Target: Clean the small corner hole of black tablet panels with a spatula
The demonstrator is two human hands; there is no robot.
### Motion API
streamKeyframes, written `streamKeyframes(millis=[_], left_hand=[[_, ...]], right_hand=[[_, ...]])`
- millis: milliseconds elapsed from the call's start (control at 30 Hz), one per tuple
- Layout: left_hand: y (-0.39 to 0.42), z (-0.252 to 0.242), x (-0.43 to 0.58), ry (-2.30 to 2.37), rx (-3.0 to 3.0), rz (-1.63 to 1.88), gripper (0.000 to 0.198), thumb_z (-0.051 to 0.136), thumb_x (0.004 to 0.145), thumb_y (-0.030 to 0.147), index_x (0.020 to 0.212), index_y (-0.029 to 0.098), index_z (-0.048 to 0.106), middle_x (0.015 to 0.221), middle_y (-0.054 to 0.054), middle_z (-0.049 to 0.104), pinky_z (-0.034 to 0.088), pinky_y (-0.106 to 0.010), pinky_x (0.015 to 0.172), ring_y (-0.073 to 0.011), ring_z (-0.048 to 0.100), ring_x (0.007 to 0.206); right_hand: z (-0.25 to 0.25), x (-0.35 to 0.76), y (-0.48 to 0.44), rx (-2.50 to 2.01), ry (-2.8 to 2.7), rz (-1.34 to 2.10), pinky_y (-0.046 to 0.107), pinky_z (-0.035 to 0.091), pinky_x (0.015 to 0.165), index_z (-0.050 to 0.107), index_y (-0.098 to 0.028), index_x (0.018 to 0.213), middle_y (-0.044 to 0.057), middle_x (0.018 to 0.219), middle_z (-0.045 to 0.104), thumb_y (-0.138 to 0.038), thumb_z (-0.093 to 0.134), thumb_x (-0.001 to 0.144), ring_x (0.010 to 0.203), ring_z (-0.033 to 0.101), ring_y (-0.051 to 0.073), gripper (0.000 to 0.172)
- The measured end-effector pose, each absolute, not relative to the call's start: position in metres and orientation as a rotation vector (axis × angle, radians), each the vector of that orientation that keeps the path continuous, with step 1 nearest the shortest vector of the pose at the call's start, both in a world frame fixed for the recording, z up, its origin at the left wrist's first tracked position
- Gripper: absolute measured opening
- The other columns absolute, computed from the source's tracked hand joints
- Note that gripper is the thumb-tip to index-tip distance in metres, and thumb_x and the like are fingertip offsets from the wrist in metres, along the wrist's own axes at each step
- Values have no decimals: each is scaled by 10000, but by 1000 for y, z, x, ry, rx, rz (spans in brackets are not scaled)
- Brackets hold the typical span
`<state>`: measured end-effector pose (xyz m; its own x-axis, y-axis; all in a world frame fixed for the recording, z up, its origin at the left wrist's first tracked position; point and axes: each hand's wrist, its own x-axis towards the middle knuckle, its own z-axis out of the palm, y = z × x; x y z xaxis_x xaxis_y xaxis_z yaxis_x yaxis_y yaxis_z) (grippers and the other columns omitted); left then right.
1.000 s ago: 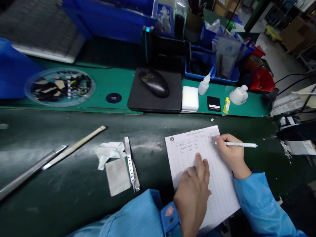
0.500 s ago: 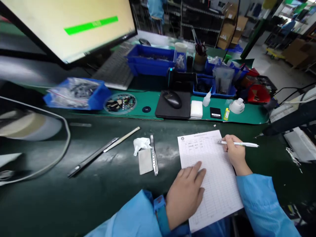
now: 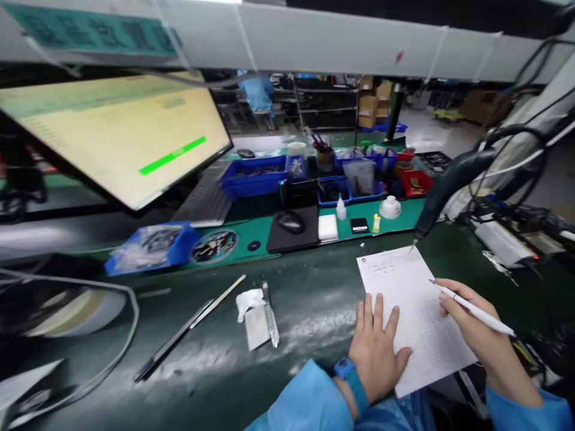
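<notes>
my left hand (image 3: 376,353) lies spread, probably steadying the paper (image 3: 424,329). my right hand (image 3: 477,335) pinches a pen (image 3: 481,313) by the right edge.

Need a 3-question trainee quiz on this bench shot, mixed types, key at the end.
1. Which hand holds the white pen?
2. True or false: the left hand lies across the left edge of the white sheet.
3. What sits on the black mat?
A) white dropper bottle
B) computer mouse
C) keyboard

Key: 1. The right hand. 2. True. 3. B.
</notes>
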<state>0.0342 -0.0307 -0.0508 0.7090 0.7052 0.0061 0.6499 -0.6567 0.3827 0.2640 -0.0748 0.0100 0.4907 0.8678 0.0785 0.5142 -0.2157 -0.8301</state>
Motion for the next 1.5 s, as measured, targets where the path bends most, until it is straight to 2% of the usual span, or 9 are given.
streamKeyframes(millis=[133, 267, 500, 767, 933, 1000, 1133, 1333, 1500], left_hand=[[-22, -53, 110, 886, 2607, 248, 829, 442, 978, 681, 1653, 212, 330, 1752, -174, 193, 77, -670, 1284, -457, 29, 1618], [-8, -49, 176, 897, 2600, 311, 852, 389, 987, 696, 1647, 158, 339, 1748, -197, 191, 69, -678, 1278, -477, 72, 1609], [9, -35, 200, 940, 2499, 428, 775, 334, 1041, 606, 1654, 132, 306, 1741, -209, 196, 121, -572, 1308, -388, 163, 1618], [-45, -50, 80, 840, 2534, 365, 733, 420, 1013, 616, 1597, 175, 448, 1731, -162, 261, 147, -554, 1320, -335, 167, 1625], [-83, -62, 12, 906, 2574, 440, 758, 469, 1016, 594, 1614, 134, 396, 1716, -155, 311, 185, -495, 1326, -305, 217, 1617], [-90, -71, -10, 927, 2639, 491, 758, 490, 1020, 575, 1601, 96, 402, 1662, -165, 421, 178, -471, 1326, -303, 255, 1603], [-100, -96, -54, 934, 2689, 543, 588, 596, 990, 507, 1442, 132, 593, 1396, -116, 703, 243, -410, 1295, -275, 523, 1430], [-105, -106, -103, 908, 2793, 633, 458, 649, 948, 466, 1294, 167, 673, 1317, -85, 741, 209, -451, 1306, -287, 543, 1398], [-103, -114, -113, 911, 2921, 617, 502, 588, 981, 499, 1394, 216, 624, 1431, -44, 687, 224, -469, 1306, -263, 494, 1451]], right_hand=[[-1, 310, -108, -2227, -1134, 367, 346, 480, 564, 732, -252, 946, 23, 628, 648, -679, 458, 956, 603, 625, 237, 508], [-6, 350, -104, -2512, -1166, 279, 338, 444, 578, 604, -247, 669, 15, 606, 623, -591, 542, 960, 588, 581, 206, 454], [-6, 389, -59, -2865, -1197, 162, 401, 582, 851, 680, -163, 1080, 53, 1040, 702, -492, 625, 1014, 906, 683, 186, 340], [-26, 327, -61, -2495, -1393, -140, 503, 466, 1102, 634, -170, 1282, 136, 1313, 650, -399, 581, 1010, 1243, 606, 288, 359], [-53, 211, -55, -2011, -1786, 130, 460, 478, 1125, 673, -191, 1261, 149, 1331, 662, -459, 468, 990, 1271, 609, 299, 433], [-58, 161, -48, -1856, -1929, 274, 474, 475, 1133, 685, -220, 1283, 130, 1382, 644, -453, 472, 990, 1312, 592, 295, 431], [-51, 59, -26, -1627, -2193, 471, 473, 426, 1176, 657, -302, 1401, 97, 1525, 564, -340, 546, 978, 1404, 536, 288, 439], [-35, -59, 41, -1507, -2398, 519, 569, 322, 1214, 592, -357, 1482, 118, 1731, 258, -369, 726, 926, 1546, 320, 426, 572], [-48, -82, 83, -1467, -2516, 430, 645, 281, 1230, 559, -220, 1480, 133, 1641, 428, -354, 666, 991, 1545, 332, 361, 518]])
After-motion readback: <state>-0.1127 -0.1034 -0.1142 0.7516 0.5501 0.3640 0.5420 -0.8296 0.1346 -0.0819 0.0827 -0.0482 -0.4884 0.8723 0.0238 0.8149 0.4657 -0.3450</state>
